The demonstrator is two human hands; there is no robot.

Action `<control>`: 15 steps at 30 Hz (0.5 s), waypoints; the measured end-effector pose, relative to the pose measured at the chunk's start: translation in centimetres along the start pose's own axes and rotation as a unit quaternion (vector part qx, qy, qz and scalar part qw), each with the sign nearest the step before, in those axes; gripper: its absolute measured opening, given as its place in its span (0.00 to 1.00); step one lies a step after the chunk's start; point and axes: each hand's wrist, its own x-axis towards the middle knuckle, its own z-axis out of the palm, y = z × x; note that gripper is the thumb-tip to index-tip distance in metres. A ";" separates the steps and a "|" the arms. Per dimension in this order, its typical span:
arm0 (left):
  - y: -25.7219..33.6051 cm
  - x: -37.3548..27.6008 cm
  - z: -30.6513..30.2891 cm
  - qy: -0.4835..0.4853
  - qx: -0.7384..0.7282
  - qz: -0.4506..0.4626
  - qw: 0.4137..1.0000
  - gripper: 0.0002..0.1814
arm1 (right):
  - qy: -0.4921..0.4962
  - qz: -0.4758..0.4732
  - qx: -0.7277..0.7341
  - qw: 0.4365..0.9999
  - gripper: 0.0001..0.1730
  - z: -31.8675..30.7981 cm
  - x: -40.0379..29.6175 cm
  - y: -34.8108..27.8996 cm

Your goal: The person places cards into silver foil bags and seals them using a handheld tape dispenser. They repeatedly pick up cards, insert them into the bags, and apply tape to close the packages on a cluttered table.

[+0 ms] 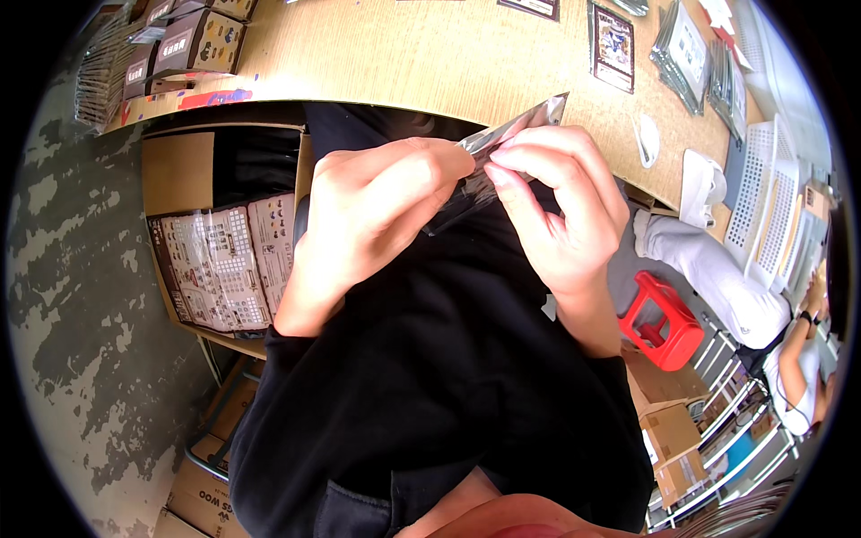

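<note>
Both hands are raised over my lap, just in front of the table's edge. A shiny clear plastic packet (471,178) with dark parts slants between them, its upper end rising to the right. My left hand (397,195) pinches the packet's upper edge between thumb and fingers. The fingertips of my right hand (558,195) hold the same edge close beside it. What the packet contains is not clear. A flat printed card in a sleeve (613,47) lies on the table beyond my right hand.
Small printed boxes (195,44) and a row of sleeved packets (101,74) stand at the table's left. Stacked packets (683,57) and white perforated baskets (753,195) are at right. An open carton (178,168) is left of my lap. A red stool (662,323) and another person (794,370) are at right.
</note>
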 end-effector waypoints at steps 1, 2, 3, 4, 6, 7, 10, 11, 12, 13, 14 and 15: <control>0.0 0.0 -0.1 0.000 -0.004 -0.003 1.000 0.10 | 0.000 0.001 -0.003 1.000 0.15 0.0 0.1 -0.1; -0.1 0.0 -0.2 0.000 -0.008 -0.007 1.000 0.10 | -0.004 -0.008 -0.007 1.000 0.15 -0.1 0.3 0.0; -0.1 0.0 -0.2 0.001 -0.010 -0.010 1.000 0.10 | -0.008 -0.018 -0.012 1.000 0.15 -0.1 0.4 0.1; -0.1 0.0 -0.3 0.002 -0.013 -0.013 1.000 0.09 | -0.012 -0.027 -0.016 0.999 0.15 -0.1 0.5 0.1; -0.2 -0.1 -0.4 0.005 -0.021 -0.015 1.000 0.09 | -0.015 -0.035 -0.022 0.999 0.15 -0.1 0.7 0.2; -0.3 -0.1 -0.4 0.007 -0.027 -0.015 1.000 0.08 | -0.017 -0.040 -0.024 0.999 0.15 -0.1 0.7 0.2; -0.5 0.0 -0.5 0.006 -0.028 -0.006 1.000 0.08 | -0.011 -0.041 -0.010 0.999 0.14 0.1 1.1 0.2; -0.5 0.0 -0.5 0.005 -0.026 -0.002 1.000 0.08 | -0.013 -0.050 -0.012 0.999 0.14 0.1 1.3 0.3; -0.4 -0.1 -0.5 0.007 -0.029 -0.011 0.999 0.08 | -0.015 -0.059 -0.015 0.998 0.14 0.1 1.4 0.4; -0.3 -0.1 -0.4 0.008 -0.033 -0.020 0.999 0.08 | -0.017 -0.067 -0.018 0.997 0.14 0.1 1.5 0.4; -0.3 -0.2 -0.4 0.010 -0.036 -0.029 0.999 0.08 | -0.019 -0.071 -0.022 0.997 0.14 0.1 1.5 0.5; -0.3 -0.2 -0.3 0.010 -0.036 -0.028 0.999 0.08 | -0.022 -0.074 -0.024 0.997 0.14 0.2 1.6 0.5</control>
